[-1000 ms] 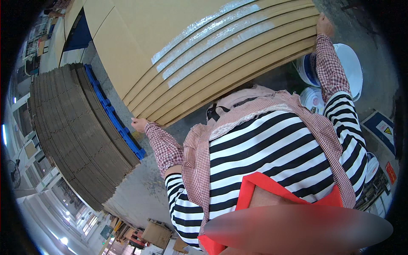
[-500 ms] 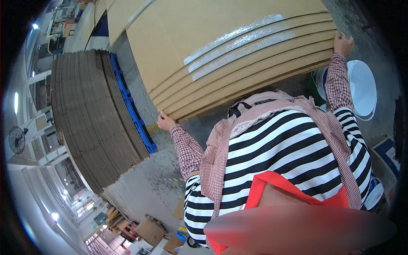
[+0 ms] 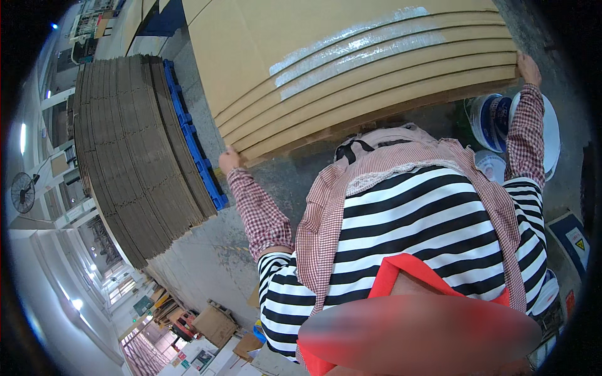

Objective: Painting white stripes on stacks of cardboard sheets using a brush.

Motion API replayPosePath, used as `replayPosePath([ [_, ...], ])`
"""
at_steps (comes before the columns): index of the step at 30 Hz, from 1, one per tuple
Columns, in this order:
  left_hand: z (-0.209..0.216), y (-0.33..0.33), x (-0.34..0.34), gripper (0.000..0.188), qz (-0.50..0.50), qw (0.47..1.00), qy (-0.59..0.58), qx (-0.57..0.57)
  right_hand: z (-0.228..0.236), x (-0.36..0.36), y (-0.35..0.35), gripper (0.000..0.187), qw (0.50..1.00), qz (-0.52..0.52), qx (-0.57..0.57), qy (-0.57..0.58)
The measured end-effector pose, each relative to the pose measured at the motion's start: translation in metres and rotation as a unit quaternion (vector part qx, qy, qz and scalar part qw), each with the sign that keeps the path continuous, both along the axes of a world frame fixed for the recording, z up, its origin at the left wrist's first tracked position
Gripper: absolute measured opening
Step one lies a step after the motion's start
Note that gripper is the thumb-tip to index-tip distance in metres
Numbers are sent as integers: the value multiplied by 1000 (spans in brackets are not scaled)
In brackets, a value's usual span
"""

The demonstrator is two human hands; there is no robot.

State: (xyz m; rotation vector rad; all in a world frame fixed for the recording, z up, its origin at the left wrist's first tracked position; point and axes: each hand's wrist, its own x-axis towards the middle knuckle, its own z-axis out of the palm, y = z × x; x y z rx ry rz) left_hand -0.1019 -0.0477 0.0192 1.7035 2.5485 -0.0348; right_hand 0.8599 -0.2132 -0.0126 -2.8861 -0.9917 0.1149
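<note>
Several large brown cardboard sheets [image 3: 251, 44] lie overlapped in front of me, their near edges fanned out like steps. Shiny whitish wet-looking strips [image 3: 360, 47] run across the middle of the upper steps. At the near left corner my left hand [image 3: 230, 160] is closed on the edge of the sheets. My right hand [image 3: 530, 69] grips their right edge at the near corner, fingers partly hidden behind the board. Both arms are spread wide in checked sleeves.
On the left a tall stack of cardboard [image 3: 135, 156] stands beside a blue pallet [image 3: 194, 141]. To my right are a blue-and-white bucket [image 3: 495, 122], a white bucket [image 3: 550, 135] and a small white tub [image 3: 489, 166]. A fan [image 3: 23, 192] stands far left.
Both hands have moved outward and slightly apart, the right one further right and down. The sheets' near edge sits a little higher in view, and the buckets show more.
</note>
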Motion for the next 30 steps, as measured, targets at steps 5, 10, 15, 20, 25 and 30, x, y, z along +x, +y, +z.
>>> replayPosePath([
  [5, -17, -3, -7, 60, 146, 846, -326, 395, -20, 4, -16, 61, 942, -82, 291, 145],
  [10, -33, -6, 15, 68, 272, 706, -438, 486, -45, -13, -16, 48, 874, -183, 441, 92],
  [15, -38, -8, 27, 66, 306, 844, -215, 385, -42, -35, -10, 48, 929, -169, 330, 9],
  [20, -40, 1, 27, 61, 262, 917, -26, 299, -34, -44, 3, 56, 955, -237, 172, -49],
  [25, -41, -1, 29, 54, 184, 941, -8, 285, -37, -42, 7, 60, 965, -228, 121, -47],
  [30, -38, -4, 26, 49, 151, 942, 6, 301, -33, -43, 4, 59, 969, -202, 138, -18],
])
